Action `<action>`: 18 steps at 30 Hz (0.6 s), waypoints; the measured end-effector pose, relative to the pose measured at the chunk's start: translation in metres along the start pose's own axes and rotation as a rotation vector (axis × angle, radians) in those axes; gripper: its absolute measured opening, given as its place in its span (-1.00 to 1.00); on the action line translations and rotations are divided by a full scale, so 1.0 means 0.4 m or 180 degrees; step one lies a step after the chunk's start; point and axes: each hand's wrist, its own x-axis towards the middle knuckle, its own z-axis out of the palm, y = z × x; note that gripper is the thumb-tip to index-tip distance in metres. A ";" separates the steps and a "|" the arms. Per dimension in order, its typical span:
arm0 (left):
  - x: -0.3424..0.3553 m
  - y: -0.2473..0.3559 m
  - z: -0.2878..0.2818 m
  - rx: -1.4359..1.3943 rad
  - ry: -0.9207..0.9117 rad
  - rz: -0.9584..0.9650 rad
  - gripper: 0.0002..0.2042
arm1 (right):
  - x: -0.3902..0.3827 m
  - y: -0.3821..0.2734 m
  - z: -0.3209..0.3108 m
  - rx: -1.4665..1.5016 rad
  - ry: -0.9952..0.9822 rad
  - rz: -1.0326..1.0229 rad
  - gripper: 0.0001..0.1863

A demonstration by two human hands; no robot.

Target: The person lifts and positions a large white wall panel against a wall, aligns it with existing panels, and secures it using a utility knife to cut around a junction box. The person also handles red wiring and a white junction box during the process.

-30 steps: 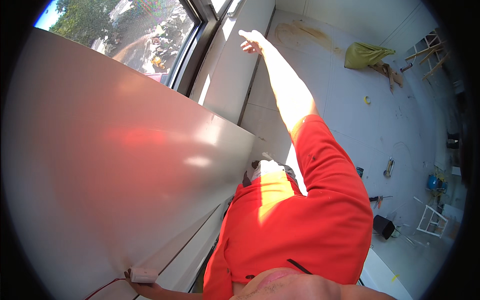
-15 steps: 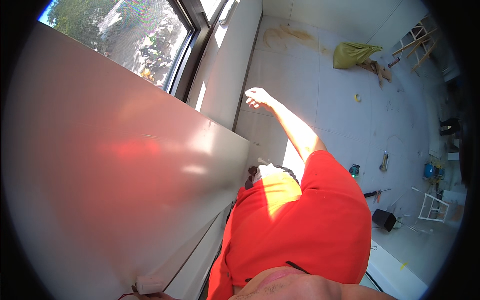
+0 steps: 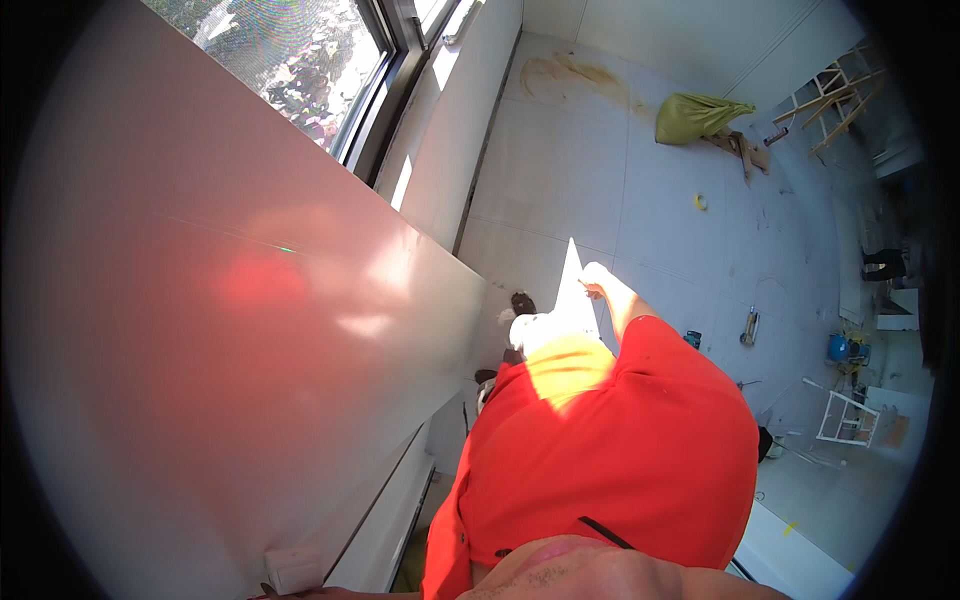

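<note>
A large smooth pale panel (image 3: 200,330) fills the left side, mirroring my red shirt (image 3: 610,450). At its bottom edge my left hand (image 3: 300,592) grips a small white block (image 3: 293,569) lying against the panel; only part of that hand shows. My right hand (image 3: 597,281) hangs low in front of my body, over the floor. Its fingers are loosely curled in, and I see nothing in them. A bright sunlit patch lies right beside it. A thin line with a green glint crosses the panel's upper part.
A dark-framed window (image 3: 375,110) stands beyond the panel. On the pale floor (image 3: 560,170) are a green sack (image 3: 690,118), a yellow tape roll (image 3: 700,203), a small device (image 3: 692,339) and scattered tools. A white step stool (image 3: 848,418) and wooden trestles (image 3: 835,95) stand at right.
My right hand has come back toward my body, down and to the right. My left hand stays at the white block. The view has shifted slightly, and a green glint now shows on the panel.
</note>
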 end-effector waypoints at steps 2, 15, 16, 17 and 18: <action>-0.027 0.026 0.010 0.0074 0.0229 0.0128 -0.47 | 0.047 -0.063 -0.070 -0.0113 0.0124 -0.0242 -0.67; -0.617 0.082 0.229 0.1681 0.1555 0.1300 -0.57 | 0.393 -1.063 -0.629 -0.1920 0.1036 -0.3639 -0.54; -0.670 0.019 0.224 0.1726 0.1109 0.0914 -0.61 | 0.413 -1.161 -0.675 -0.2125 0.1244 -0.4067 -0.51; -0.718 -0.041 0.214 0.1901 0.0300 0.0588 -0.61 | 0.434 -1.247 -0.713 -0.2271 0.1451 -0.4474 -0.48; -0.785 -0.045 0.292 0.2208 -0.0481 0.0181 -0.58 | 0.445 -1.320 -0.759 -0.2436 0.1661 -0.4614 -0.43</action>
